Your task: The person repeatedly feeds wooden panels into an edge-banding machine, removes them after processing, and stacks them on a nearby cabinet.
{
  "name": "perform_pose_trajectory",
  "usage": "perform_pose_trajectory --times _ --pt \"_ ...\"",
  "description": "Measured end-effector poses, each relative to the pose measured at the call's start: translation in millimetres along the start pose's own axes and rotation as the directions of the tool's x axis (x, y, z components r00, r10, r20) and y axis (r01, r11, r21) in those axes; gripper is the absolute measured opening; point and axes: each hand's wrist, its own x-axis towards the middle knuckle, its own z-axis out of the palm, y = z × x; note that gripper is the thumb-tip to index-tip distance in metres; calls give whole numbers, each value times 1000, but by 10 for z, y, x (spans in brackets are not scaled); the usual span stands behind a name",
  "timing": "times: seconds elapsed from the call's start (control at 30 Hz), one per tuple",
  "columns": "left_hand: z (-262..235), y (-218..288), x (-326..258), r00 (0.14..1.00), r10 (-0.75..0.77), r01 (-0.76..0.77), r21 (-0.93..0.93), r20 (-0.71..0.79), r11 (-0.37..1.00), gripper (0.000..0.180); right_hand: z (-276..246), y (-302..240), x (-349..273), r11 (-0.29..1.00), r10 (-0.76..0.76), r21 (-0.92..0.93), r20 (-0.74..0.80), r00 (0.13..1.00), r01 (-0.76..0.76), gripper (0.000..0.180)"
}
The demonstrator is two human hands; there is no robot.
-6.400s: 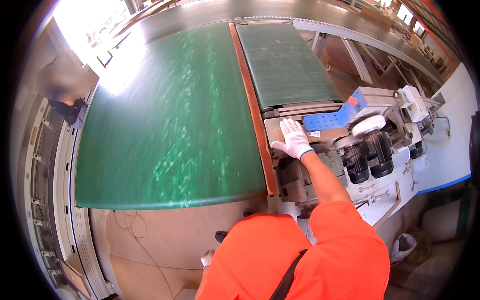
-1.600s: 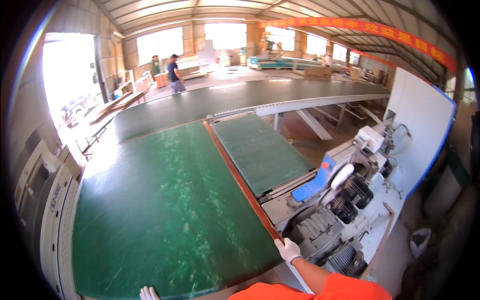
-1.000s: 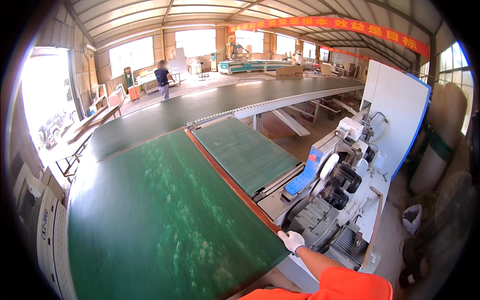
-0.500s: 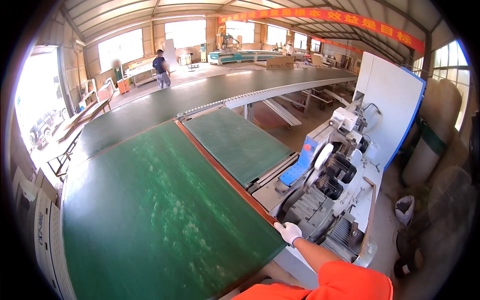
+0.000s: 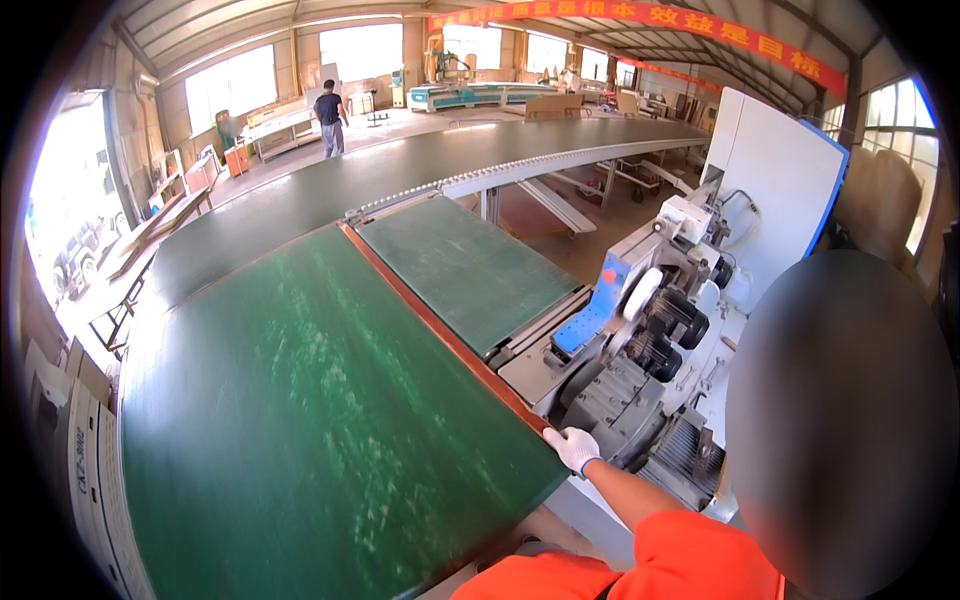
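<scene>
Right hand (image 5: 573, 449) in white glove, grip clenched on corner of green board (image 5: 320, 420); left hand unseen.

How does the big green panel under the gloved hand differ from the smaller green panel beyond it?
The big green panel is far wider and longer than the smaller green panel. The big one lies nearer the person, with the right hand in a white glove at its near right corner; nothing touches the smaller one. The big one shows pale scuffs and a brown right edge; the smaller looks more even. Both are flat, green and lie level beside the machine.
</scene>
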Motion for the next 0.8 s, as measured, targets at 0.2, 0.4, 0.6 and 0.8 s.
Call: perform_pose_trajectory --times 0.2,0.4,0.6,0.8 --pt "-112 172 128 996 17 -18 -3 -86 1000 67 54 13 36 1000 -3 -9 -20 1000 3 75" --pt "-130 223 106 998 23 -22 17 -66 1000 67 -12 -16 -20 1000 19 -20 -14 1000 -20 76" --pt "-66 140 50 997 52 -50 36 -63 998 69 20 -6 3 1000 9 -18 -21 1000 -9 74" --pt "57 50 -42 991 -86 91 -43 105 995 86 87 127 74 970 -240 -83 -185 953 228 57"
